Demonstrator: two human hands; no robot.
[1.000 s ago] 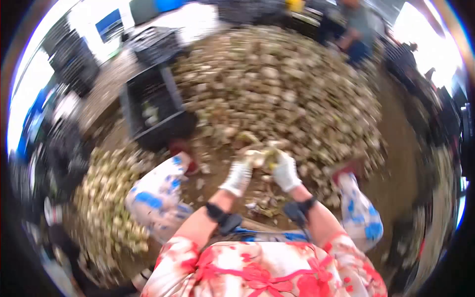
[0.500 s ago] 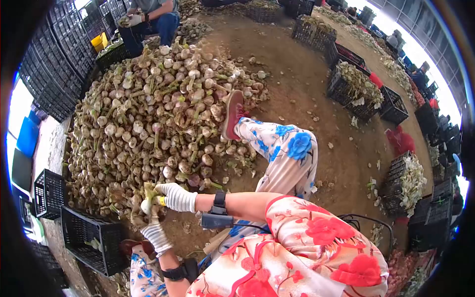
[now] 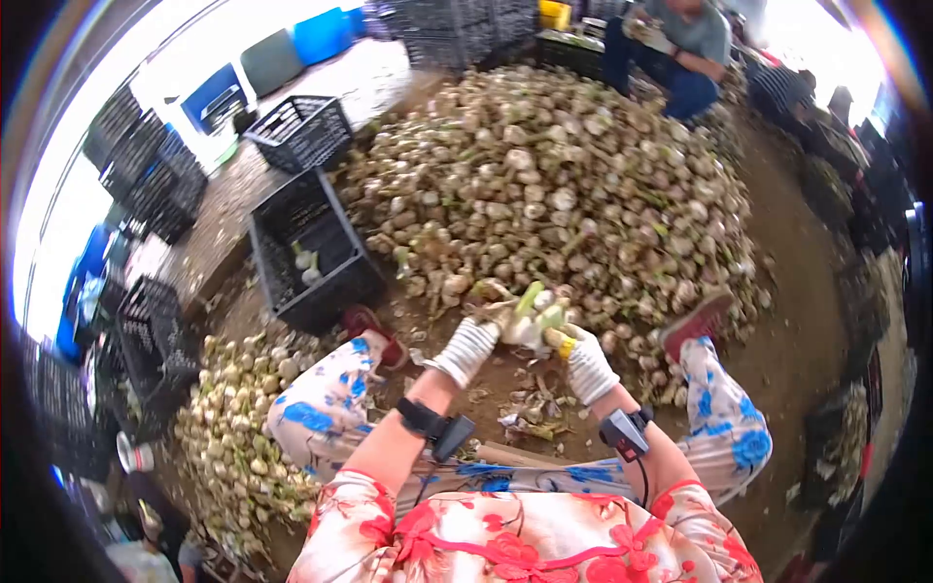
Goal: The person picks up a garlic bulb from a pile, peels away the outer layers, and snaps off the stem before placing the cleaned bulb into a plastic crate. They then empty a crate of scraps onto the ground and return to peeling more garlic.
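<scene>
My left hand (image 3: 468, 345) and my right hand (image 3: 584, 361) both wear white knit gloves and grip a garlic bulb (image 3: 530, 323) with a green stalk between them, held just above the dirt floor. A big heap of garlic bulbs (image 3: 554, 185) lies right beyond the hands. My legs in blue-flowered trousers spread to either side, with red shoes (image 3: 700, 321) at the heap's edge. Black bands with small devices sit on both wrists.
A black crate (image 3: 309, 255) with a few bulbs stands left of the hands, another empty crate (image 3: 299, 131) behind it. A second garlic pile (image 3: 233, 418) lies at lower left. A seated person (image 3: 680, 49) works at the heap's far side. Stacked crates line the left.
The view swung from the right back to the centre. Both hands stay on a garlic bulb, now in front of me between my knees rather than at my lower left.
</scene>
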